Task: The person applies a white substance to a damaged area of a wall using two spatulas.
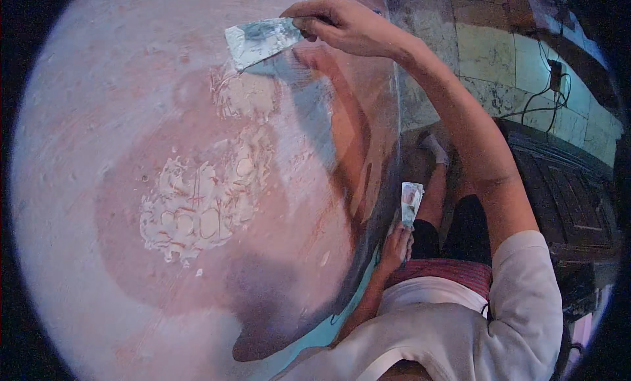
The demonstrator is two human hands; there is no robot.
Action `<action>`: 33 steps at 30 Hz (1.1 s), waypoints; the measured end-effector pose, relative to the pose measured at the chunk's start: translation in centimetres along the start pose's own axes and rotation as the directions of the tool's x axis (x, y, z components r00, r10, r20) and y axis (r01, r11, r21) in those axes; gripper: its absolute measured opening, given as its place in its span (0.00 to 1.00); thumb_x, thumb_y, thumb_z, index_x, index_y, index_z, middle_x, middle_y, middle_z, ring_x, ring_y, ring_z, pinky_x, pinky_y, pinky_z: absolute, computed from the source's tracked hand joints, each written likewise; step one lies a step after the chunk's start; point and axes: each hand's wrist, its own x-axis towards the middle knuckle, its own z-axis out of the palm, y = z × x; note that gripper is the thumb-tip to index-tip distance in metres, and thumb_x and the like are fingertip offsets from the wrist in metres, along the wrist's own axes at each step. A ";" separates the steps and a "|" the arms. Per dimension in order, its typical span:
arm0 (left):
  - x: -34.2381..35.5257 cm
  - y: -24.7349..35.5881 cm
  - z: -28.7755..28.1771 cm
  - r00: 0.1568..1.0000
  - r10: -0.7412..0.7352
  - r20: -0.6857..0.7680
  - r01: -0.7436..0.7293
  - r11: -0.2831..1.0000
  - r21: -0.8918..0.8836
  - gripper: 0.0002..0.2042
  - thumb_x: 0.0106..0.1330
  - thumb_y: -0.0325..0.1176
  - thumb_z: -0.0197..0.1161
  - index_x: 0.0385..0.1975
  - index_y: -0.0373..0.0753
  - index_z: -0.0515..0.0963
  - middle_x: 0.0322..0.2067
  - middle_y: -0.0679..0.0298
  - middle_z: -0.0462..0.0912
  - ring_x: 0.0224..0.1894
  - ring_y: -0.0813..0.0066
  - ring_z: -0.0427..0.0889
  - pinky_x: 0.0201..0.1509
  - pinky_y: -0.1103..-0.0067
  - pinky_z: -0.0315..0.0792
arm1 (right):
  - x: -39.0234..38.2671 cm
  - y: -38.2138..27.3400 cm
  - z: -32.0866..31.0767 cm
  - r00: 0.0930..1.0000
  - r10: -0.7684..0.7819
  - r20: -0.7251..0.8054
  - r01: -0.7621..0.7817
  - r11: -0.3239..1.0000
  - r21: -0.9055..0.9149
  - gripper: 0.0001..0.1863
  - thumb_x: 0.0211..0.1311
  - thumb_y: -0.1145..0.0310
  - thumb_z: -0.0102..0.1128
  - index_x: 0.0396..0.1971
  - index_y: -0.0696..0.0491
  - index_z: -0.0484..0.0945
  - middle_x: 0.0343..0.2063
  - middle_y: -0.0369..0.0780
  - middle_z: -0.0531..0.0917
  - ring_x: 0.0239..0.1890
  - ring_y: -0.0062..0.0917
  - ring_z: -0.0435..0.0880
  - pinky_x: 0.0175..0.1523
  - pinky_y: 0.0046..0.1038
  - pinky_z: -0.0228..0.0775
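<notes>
My right hand (338,27) reaches across a large curved pinkish-grey panel (72,151). Its fingers are closed on the edge of a flat putty spreader (253,44) smeared with whitish paste, the blade close to the panel surface; whether it touches, I cannot tell. Just below it lies a thin patch of cream filler (248,95). Farther down and left, a thicker, ridged patch of filler (187,217) sits within a darker pink area. Close to my waist, beside the panel's edge, my left hand (396,244) grips a second paste-smeared spreader (411,202), blade pointing up.
A shiny curved edge of the panel (394,118) runs between it and my body. To the right are a stained tiled floor (483,52), black cables (545,105) and a dark panelled piece (565,184) resembling furniture.
</notes>
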 end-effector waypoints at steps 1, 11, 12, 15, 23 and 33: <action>0.0 -0.1 -0.1 1.000 -0.023 -0.003 0.023 1.000 -0.013 0.11 0.72 0.40 0.42 0.41 0.39 0.66 0.17 0.69 0.66 0.11 0.83 0.64 0.12 0.83 0.62 | 0.2 -0.4 0.4 1.000 0.001 0.001 -0.001 1.000 0.000 0.18 0.61 0.62 0.46 0.46 0.52 0.76 0.39 0.46 0.82 0.39 0.37 0.81 0.48 0.34 0.71; 0.2 -0.3 -0.4 0.995 -0.099 0.006 0.099 0.995 0.034 0.12 0.72 0.41 0.41 0.42 0.39 0.67 0.16 0.69 0.65 0.12 0.83 0.65 0.13 0.83 0.63 | 0.1 -1.1 0.7 0.999 0.007 -0.045 -0.005 0.999 0.039 0.17 0.61 0.62 0.46 0.46 0.52 0.77 0.36 0.45 0.83 0.37 0.37 0.82 0.45 0.34 0.72; 0.2 -0.5 -0.2 0.997 -0.077 0.000 0.077 0.997 0.022 0.12 0.72 0.41 0.42 0.42 0.39 0.67 0.16 0.69 0.65 0.12 0.83 0.65 0.13 0.82 0.63 | 0.1 -0.5 0.5 0.995 -0.050 -0.091 0.043 0.996 -0.075 0.17 0.61 0.62 0.47 0.46 0.51 0.77 0.36 0.45 0.83 0.38 0.38 0.82 0.45 0.35 0.72; 0.2 -0.6 -0.7 0.998 -0.056 -0.002 0.056 0.998 0.015 0.13 0.72 0.42 0.42 0.42 0.39 0.67 0.16 0.69 0.65 0.12 0.83 0.65 0.13 0.82 0.63 | 0.5 -3.0 0.9 0.999 -0.033 -0.022 0.031 0.996 -0.085 0.17 0.60 0.63 0.47 0.46 0.51 0.76 0.35 0.44 0.83 0.37 0.38 0.82 0.45 0.36 0.72; 0.2 -0.4 -0.6 0.998 -0.068 0.008 0.068 0.997 -0.027 0.11 0.71 0.40 0.42 0.40 0.40 0.67 0.17 0.69 0.65 0.12 0.83 0.64 0.13 0.82 0.62 | 0.3 -7.3 0.5 0.986 -0.167 0.009 0.163 0.954 -0.253 0.15 0.59 0.63 0.48 0.42 0.50 0.78 0.24 0.44 0.82 0.27 0.36 0.83 0.39 0.37 0.72; 0.0 -0.3 -0.6 0.999 -0.021 -0.034 0.020 1.000 -0.010 0.11 0.71 0.39 0.42 0.38 0.39 0.67 0.16 0.68 0.66 0.08 0.81 0.63 0.10 0.82 0.59 | -8.1 -3.4 3.5 0.905 0.226 -0.362 -0.198 0.974 0.113 0.21 0.58 0.61 0.59 0.48 0.57 0.70 0.33 0.48 0.83 0.29 0.38 0.83 0.36 0.32 0.73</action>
